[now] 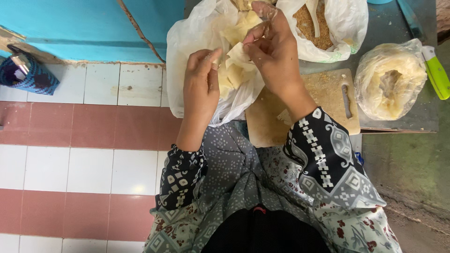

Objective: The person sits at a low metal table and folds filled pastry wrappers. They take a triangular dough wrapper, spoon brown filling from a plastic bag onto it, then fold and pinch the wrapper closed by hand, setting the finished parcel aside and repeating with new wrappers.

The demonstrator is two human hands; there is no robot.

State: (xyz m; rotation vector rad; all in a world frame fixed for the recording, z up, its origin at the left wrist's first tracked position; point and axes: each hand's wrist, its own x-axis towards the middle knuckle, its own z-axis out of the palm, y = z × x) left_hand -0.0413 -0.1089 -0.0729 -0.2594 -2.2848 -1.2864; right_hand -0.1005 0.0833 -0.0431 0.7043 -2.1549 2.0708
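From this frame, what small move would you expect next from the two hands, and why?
Probably peeling the thin pale sheet free: left hand and right hand both pinch it above the open white plastic bag, where it seems partly attached to the stack.

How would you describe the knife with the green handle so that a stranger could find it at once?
Start at the wooden cutting board on the dark table. To its right sits a clear plastic bag of pale dough sheets. The green-handled knife lies just beyond that bag, at the picture's right edge; nothing else there is bright lime green.
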